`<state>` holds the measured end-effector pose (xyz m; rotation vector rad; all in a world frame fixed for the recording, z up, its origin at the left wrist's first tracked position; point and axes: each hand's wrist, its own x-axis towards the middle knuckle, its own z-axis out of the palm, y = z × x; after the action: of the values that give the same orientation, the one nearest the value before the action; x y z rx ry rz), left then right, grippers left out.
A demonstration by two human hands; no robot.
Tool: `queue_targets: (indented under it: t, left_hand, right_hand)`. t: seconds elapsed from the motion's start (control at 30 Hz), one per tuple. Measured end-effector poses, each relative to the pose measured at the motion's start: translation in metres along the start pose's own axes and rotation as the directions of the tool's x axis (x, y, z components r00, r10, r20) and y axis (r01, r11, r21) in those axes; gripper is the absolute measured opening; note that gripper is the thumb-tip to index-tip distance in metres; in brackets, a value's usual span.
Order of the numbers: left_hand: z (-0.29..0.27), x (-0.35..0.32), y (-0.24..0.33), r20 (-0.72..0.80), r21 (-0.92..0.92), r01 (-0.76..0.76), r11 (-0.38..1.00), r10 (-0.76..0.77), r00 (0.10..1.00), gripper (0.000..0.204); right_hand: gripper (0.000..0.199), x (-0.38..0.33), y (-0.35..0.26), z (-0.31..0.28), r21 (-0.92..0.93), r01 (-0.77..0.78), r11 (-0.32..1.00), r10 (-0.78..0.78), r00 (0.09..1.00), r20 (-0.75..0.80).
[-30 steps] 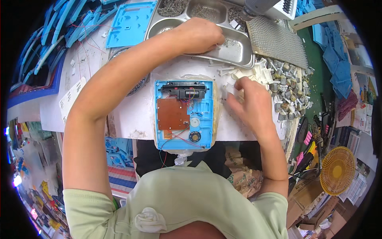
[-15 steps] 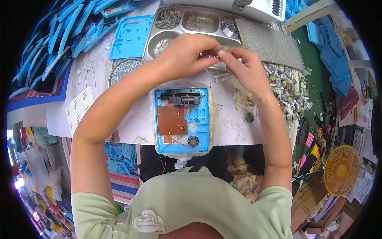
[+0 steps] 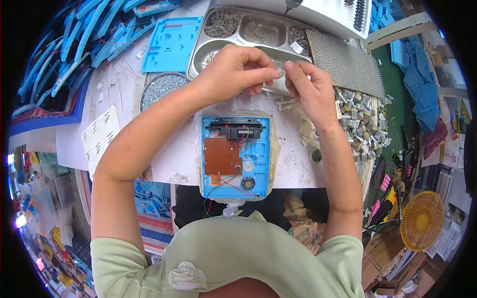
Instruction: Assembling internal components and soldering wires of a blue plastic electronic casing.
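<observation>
Has left hand [image 3: 241, 72] over the near part of the metal tray [image 3: 232, 40], thumb stretched to the right, fingers curled beside it. Has right hand [image 3: 314, 89] just to the right, by the tray's near right corner, thumb and forefinger tips raised and close together, a narrow gap away from the left fingertips. Cannot tell either grip as empty or pinching a tiny piece; too small and partly hidden by the fingers.

Below the hands, near the front edge of the desk [image 3: 293, 171] and in front of the body: blue case [image 3: 261, 171], hollow side up, untouched by either hand. In the case: brown board [image 3: 222, 156] at left, black part [image 3: 236, 130] across the far end, white disc [image 3: 248, 166] and dark disc [image 3: 248, 183] at lower right, thin wires at the near end.

To the left, near the left forearm: silver bits [image 3: 163, 91] in a round dish, and white paper [image 3: 101, 136]. Beyond: blue panel [image 3: 171, 44] beside the tray. To the right: spiky mat [image 3: 343, 59] and, nearer, heaped small parts [image 3: 357, 116], white and grey.
</observation>
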<state>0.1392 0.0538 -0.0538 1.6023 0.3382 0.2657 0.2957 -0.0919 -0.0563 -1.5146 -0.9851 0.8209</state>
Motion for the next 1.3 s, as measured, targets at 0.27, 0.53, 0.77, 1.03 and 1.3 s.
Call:
queue_targets:
  t: [0.27, 0.53, 0.77, 1.03, 1.3]
  left_hand:
    - [0.0, 0.004, -0.001, 0.022, -0.138, 0.098, 0.986, -0.096, 0.995, 0.027]
    - [0.001, 0.011, -0.004, 0.02, -0.131, 0.134, 0.982, -0.132, 0.991, 0.031]
    - [-0.009, 0.04, -0.021, 0.128, 0.907, -0.272, 0.323, 0.405, 0.906, 0.011]
    - [0.009, 0.072, -0.041, 0.313, 0.945, -0.325, -0.025, 0.347, 0.884, 0.013]
    - [-0.008, 0.069, -0.025, 0.205, 0.972, -0.229, 0.061, 0.267, 0.942, 0.01]
  right_hand:
    - [0.025, 0.002, 0.011, 0.007, -0.124, 0.237, 0.964, -0.253, 0.957, -0.139]
    - [0.018, 0.001, 0.019, 0.004, -0.194, 0.295, 0.936, -0.334, 0.918, -0.216]
    - [0.029, -0.003, 0.012, -0.019, -0.889, 0.075, 0.451, -0.203, 0.979, -0.02]
    - [0.027, -0.026, -0.001, -0.038, -0.768, 0.064, 0.637, -0.206, 0.974, -0.09]
    - [0.02, -0.041, 0.005, -0.037, -0.623, 0.071, 0.779, -0.198, 0.971, -0.136]
